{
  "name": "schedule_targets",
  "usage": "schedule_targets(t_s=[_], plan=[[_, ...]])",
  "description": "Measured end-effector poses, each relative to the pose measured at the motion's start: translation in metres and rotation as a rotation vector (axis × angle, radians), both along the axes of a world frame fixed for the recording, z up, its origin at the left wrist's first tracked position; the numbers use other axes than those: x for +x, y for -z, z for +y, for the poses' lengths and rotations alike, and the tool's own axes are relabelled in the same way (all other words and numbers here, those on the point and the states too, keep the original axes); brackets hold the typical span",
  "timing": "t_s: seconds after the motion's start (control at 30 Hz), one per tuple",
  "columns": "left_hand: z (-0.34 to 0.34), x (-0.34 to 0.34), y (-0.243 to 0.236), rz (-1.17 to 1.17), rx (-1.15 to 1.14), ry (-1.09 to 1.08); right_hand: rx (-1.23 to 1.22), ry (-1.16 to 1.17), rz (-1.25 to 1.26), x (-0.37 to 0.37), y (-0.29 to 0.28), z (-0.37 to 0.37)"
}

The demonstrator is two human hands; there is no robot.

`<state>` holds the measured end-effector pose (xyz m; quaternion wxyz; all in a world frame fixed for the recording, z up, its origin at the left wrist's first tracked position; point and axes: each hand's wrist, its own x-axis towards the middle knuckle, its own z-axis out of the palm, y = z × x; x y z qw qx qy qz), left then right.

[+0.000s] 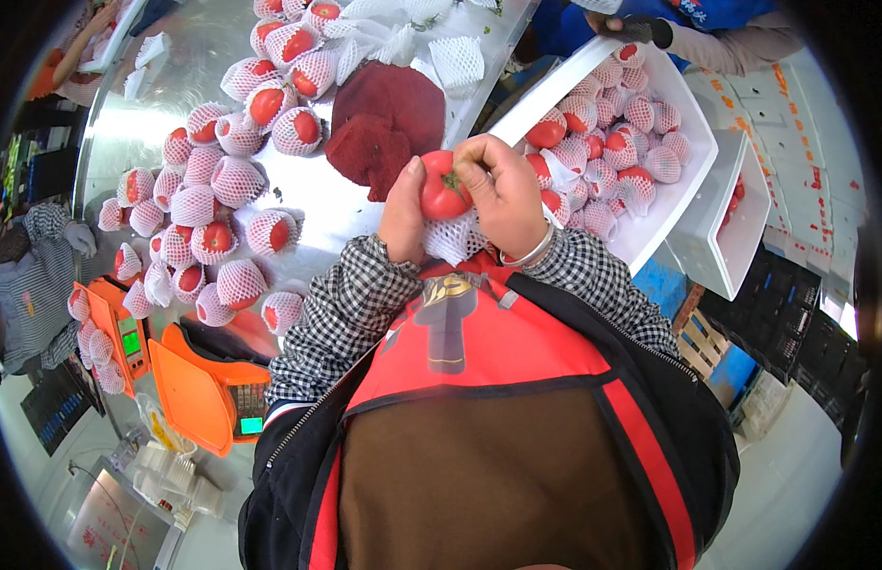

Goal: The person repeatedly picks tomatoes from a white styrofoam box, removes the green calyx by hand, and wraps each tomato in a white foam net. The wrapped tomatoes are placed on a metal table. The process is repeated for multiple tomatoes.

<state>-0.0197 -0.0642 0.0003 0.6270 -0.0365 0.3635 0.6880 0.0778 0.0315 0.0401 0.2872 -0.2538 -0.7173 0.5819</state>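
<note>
Right in front of me is a red tomato (439, 195) with a green stem top. My left hand (401, 217) is closed round its left side, thumb upward. The thumb and forefinger of my right hand (510, 197) pinch together at the green stem. A white foam net sleeve (448, 237) sits just below the tomato, between both hands; whether a hand grips it is hidden. Beyond my left hand lies a dark red cloth (388, 109) on the metal table (303, 185). Many tomatoes in foam nets (237, 180) are spread over the table to the left.
A white foam box (683, 204) full of netted tomatoes stands at the right, with another white box (735, 223) beyond it. Loose foam nets (457, 62) lie at the back. Orange scales (194, 389) stand at the lower left. Another person's gloved hand (640, 31) touches the box's far end.
</note>
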Motion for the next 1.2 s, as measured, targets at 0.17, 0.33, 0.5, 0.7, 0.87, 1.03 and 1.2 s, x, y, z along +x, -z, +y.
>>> schedule_targets(t_s=[0.17,0.33,0.5,0.7,0.87,1.03,1.2], plan=[[-0.002,-0.005,0.004,-0.198,0.090,0.012,-0.606,0.034,0.187,0.003,0.000,0.012],[-0.005,-0.008,0.007,-0.249,0.080,-0.023,-0.200,0.080,-0.117,0.007,0.004,0.030],[-0.002,-0.004,0.007,-0.034,0.083,-0.113,0.343,-0.100,-0.100,0.004,-0.003,0.016],[-0.007,-0.006,0.013,0.474,-0.007,-0.189,0.235,-0.159,-0.259,-0.005,-0.015,0.009],[-0.015,-0.007,0.018,0.669,-0.098,-0.164,0.365,-0.221,-0.287,-0.002,-0.008,0.009],[-0.015,-0.008,0.024,0.474,-0.154,-0.170,0.750,-0.139,-0.525,-0.004,0.000,0.009],[-0.028,-0.012,0.019,-0.032,-0.052,-0.202,0.539,-0.071,-0.671,-0.005,0.003,0.040]])
